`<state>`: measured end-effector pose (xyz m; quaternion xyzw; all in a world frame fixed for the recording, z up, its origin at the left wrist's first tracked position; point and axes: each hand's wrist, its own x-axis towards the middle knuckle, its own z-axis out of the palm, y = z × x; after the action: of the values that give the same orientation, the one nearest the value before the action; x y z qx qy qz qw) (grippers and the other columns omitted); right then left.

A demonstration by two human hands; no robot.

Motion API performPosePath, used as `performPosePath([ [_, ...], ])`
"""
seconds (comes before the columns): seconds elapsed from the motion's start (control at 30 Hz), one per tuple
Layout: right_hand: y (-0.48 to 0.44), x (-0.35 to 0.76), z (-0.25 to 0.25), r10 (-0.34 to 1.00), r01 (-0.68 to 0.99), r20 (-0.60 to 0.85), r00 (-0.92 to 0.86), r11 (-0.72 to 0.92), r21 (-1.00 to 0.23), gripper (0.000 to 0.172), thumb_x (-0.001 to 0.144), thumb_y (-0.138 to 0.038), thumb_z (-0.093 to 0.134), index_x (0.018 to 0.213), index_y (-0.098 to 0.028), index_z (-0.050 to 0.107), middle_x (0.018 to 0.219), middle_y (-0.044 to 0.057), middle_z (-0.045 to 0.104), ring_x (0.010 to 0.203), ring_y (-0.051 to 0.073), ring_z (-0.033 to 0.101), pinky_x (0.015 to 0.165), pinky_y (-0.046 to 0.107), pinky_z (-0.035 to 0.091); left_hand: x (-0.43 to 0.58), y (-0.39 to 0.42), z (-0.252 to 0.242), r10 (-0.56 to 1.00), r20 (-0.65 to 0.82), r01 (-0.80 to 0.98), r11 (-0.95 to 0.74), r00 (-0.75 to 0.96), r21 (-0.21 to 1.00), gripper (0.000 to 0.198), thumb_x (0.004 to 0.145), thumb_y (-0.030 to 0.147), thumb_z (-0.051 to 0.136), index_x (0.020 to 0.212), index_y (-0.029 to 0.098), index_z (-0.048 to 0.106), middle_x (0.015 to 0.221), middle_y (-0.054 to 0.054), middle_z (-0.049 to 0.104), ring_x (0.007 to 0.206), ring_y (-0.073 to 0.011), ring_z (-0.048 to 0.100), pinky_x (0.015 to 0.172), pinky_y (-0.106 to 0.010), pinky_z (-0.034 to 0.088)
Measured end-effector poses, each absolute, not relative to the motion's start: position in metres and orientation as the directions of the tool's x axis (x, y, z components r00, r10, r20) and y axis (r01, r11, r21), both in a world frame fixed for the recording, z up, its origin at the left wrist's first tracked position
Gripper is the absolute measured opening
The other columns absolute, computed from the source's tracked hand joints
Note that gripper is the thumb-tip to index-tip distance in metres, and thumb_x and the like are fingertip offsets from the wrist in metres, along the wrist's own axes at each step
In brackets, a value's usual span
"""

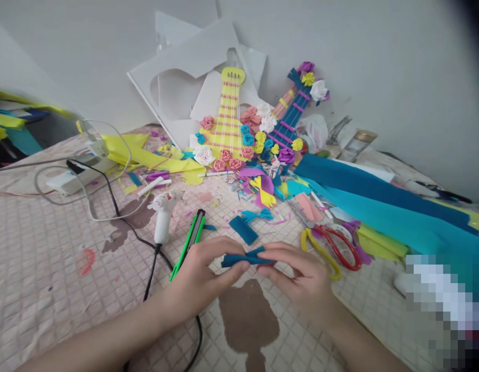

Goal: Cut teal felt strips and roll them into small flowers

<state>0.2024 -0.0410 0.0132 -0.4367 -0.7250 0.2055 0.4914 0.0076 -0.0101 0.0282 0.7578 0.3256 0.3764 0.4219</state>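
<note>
Between my two hands is a folded strip of dark blue crepe paper [235,260]. My left hand [208,268] pinches its left part between thumb and fingers. At the other end, the fingertips of my right hand [297,266] close on the same strip. Another dark blue paper piece [243,230] lies flat just beyond my fingers. A green utility knife [189,243] rests beside my left hand, with a white glue gun [164,217] standing farther left. Near my right hand are scissors with red handles [342,248] and a yellow-handled pair [320,253].
A yellow paper guitar [229,119] and a blue one [291,119], trimmed with paper flowers, lean at the back. White foam boards [177,67] stand behind them. Long blue crepe sheets [371,206] lie right. A power strip [80,173] and cables sit left.
</note>
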Motion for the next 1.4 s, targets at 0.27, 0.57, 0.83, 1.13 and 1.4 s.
performPosePath([
  [0.27,-0.041,0.201,0.014,0.854,0.432,0.505,-0.124,0.504,-0.748,0.012,0.075,-0.017,0.069,0.083,-0.026,0.07,0.083,0.001,0.071,0.075,0.017,0.068,0.066,0.028,0.057,0.008,-0.012,0.028,0.851,0.208,0.193,-0.334,0.482,0.923,0.011,0.077,0.025,0.066,0.082,0.016,0.066,0.082,-0.004,0.068,0.076,-0.0154,0.062,0.071,-0.026,0.048],
  [0.57,-0.047,0.198,0.009,0.937,0.406,0.35,-0.017,0.326,-0.854,0.022,0.075,-0.02,0.068,0.096,-0.028,0.066,0.073,-0.003,0.07,0.058,0.012,0.065,0.057,0.024,0.055,0.013,-0.014,0.025,0.908,0.122,0.173,-0.206,0.402,0.963,0.007,0.075,0.023,0.066,0.078,0.016,0.066,0.073,-0.002,0.067,0.069,-0.0137,0.061,0.064,-0.024,0.047],
  [0.83,-0.048,0.192,0.01,0.966,0.308,0.249,0.067,0.217,-0.926,0.03,0.072,-0.021,0.071,0.1,-0.029,0.063,0.076,-0.003,0.07,0.062,0.011,0.065,0.059,0.02,0.056,0.015,-0.015,0.021,0.921,0.117,0.068,-0.153,0.371,0.986,0.007,0.075,0.019,0.065,0.08,0.016,0.062,0.079,-0.002,0.066,0.072,-0.0133,0.062,0.067,-0.024,0.051],
  [1.13,-0.052,0.192,0.012,0.973,0.311,0.219,0.072,0.187,-0.932,0.025,0.073,-0.022,0.07,0.097,-0.027,0.064,0.076,-0.002,0.07,0.062,0.01,0.065,0.057,0.018,0.056,0.013,-0.013,0.023,0.875,-0.005,0.214,-0.112,0.484,0.97,0.011,0.078,0.028,0.063,0.079,0.018,0.069,0.076,-0.002,0.071,0.072,-0.0148,0.063,0.064,-0.024,0.047],
  [1.4,-0.05,0.188,0.015,0.984,0.244,0.143,0.109,0.113,-0.963,0.02,0.072,-0.022,0.07,0.092,-0.024,0.065,0.075,-0.001,0.071,0.062,0.011,0.067,0.054,0.016,0.056,0.014,-0.012,0.022,0.866,-0.023,0.241,-0.114,0.499,0.964,0.012,0.078,0.025,0.063,0.074,0.017,0.07,0.07,-0.001,0.07,0.066,-0.0131,0.061,0.061,-0.022,0.046],
])
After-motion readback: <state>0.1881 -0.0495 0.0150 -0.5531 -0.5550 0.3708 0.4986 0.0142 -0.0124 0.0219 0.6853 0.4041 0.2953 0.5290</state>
